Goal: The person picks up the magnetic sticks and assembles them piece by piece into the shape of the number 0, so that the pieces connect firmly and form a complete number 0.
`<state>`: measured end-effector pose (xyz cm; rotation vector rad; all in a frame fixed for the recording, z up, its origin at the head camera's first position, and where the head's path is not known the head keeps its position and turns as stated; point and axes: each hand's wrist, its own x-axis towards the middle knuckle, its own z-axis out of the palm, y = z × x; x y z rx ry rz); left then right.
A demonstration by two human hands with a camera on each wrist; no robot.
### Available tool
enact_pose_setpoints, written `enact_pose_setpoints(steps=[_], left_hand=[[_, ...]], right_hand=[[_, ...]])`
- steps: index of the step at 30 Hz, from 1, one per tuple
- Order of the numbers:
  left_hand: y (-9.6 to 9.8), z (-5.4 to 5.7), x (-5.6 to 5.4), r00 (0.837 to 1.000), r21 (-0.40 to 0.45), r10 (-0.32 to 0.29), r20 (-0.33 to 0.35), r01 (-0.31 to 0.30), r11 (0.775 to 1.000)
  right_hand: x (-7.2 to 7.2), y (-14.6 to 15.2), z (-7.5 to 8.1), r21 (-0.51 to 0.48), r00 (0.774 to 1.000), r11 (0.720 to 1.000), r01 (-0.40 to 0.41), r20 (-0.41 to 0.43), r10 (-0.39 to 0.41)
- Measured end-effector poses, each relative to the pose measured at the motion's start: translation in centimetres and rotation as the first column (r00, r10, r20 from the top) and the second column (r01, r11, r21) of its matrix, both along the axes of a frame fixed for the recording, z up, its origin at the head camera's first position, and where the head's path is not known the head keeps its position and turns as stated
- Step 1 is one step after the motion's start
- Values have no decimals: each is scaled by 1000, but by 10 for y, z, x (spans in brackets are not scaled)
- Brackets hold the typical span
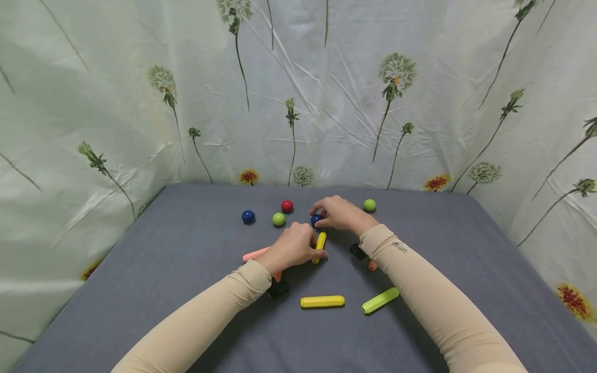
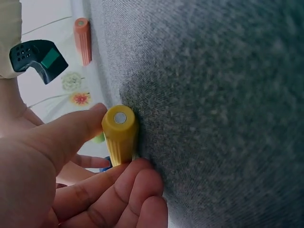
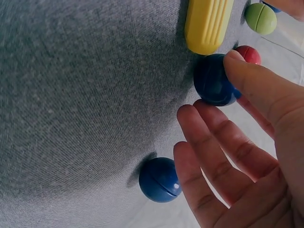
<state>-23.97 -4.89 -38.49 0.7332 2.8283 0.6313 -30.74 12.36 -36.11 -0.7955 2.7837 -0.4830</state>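
My left hand (image 1: 293, 245) pinches a yellow ribbed rod (image 1: 320, 247) between thumb and fingers. The rod lies on the grey cloth; the left wrist view shows a round metal disc set in the end of this yellow rod (image 2: 120, 118). Just beyond it, my right hand (image 1: 342, 213) holds a shiny blue ball (image 1: 316, 220) at the rod's far end. Its thumb presses on one side of the blue ball (image 3: 214, 80) and fingertips touch another. A second blue ball (image 3: 160, 179) sits beside the right fingers in the right wrist view.
Left of my right hand lie a red ball (image 1: 287, 206), a green ball (image 1: 279, 219) and a blue ball (image 1: 248, 216). Another green ball (image 1: 369, 205) is beyond it. Nearer lie a yellow rod (image 1: 322, 301) and a green rod (image 1: 380, 300). An orange rod (image 1: 255, 254) is partly covered by my left hand.
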Motion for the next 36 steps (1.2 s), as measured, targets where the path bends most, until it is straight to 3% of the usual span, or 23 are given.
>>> enact_pose_setpoints(steps=[11, 21, 29, 36], left_hand=[[3, 1, -2, 999, -30, 35, -25, -36, 999], [2, 2, -5, 999, -32, 52, 7, -51, 998], [1, 3, -17, 998, -95, 63, -6, -64, 993], [-1, 4, -28, 997, -118, 9, -78, -18, 993]], right_hand=[[-3, 7, 2, -9, 1000, 1000, -5, -9, 5], [-2, 36, 12, -58, 997, 996, 70, 21, -69], [4, 62, 13, -69, 995, 993, 100, 16, -100], [9, 82, 6, -74, 994, 991, 112, 21, -111]])
